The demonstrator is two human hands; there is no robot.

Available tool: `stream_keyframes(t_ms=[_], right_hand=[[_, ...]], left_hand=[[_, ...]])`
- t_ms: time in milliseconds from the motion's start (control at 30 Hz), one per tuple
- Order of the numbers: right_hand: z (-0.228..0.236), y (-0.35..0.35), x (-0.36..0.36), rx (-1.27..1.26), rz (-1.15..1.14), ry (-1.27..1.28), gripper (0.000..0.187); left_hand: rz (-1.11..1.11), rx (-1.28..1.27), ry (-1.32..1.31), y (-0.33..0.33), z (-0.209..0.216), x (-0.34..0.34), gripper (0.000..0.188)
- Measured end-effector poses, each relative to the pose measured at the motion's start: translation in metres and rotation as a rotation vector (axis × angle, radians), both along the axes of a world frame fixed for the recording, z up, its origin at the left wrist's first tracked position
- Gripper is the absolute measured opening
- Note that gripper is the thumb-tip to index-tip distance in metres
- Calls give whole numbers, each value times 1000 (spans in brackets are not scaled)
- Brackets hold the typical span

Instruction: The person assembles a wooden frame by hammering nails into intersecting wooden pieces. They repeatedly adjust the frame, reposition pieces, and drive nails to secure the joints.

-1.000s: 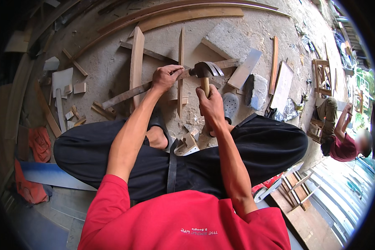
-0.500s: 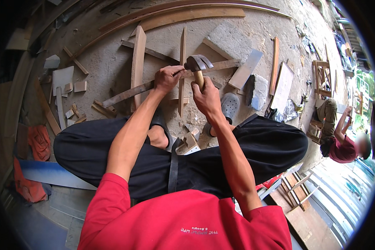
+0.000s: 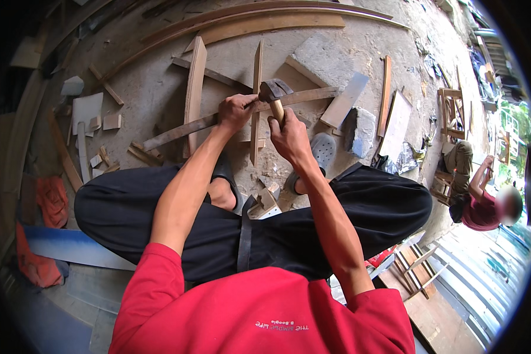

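Hammer (image 3: 275, 91) at upper centre, gripped in the right hand's (image 3: 290, 139) fingers: poor aim could bruise the left hand (image 3: 236, 112), fingers closed just beside it, contents unclear.

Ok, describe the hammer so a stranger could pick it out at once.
From the red shirt, follow the right forearm up to the right hand. It grips the hammer by its pale handle. Unlike the wooden strip near it, the hammer has a dark, forked metal head.

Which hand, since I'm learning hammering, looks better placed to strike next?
Probably the right hand: it grips the hammer, while the left hand is occupied at the wooden strip.
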State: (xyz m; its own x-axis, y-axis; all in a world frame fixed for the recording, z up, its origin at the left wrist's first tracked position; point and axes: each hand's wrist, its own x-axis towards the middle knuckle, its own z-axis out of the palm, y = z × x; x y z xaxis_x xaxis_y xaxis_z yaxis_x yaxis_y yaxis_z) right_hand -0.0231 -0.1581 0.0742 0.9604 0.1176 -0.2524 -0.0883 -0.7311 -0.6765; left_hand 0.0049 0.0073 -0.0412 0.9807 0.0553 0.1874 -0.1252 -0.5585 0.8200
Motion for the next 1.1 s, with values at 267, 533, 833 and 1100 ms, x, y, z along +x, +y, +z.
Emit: stream_keyframes(t_ms=[267, 533, 833, 1100], right_hand=[[1, 3, 3, -36, 23, 33, 26], [2, -16, -3, 49, -148, 31, 32], [-11, -16, -4, 184, -142, 117, 29], [4, -3, 6, 72, -21, -10, 28]], left_hand=[[-20, 12, -2, 3, -13, 4, 24], [-124, -60, 441, 40, 6, 6, 34], [-239, 450, 649, 54, 13, -2, 85], [-164, 452, 570, 44, 21, -4, 86]])
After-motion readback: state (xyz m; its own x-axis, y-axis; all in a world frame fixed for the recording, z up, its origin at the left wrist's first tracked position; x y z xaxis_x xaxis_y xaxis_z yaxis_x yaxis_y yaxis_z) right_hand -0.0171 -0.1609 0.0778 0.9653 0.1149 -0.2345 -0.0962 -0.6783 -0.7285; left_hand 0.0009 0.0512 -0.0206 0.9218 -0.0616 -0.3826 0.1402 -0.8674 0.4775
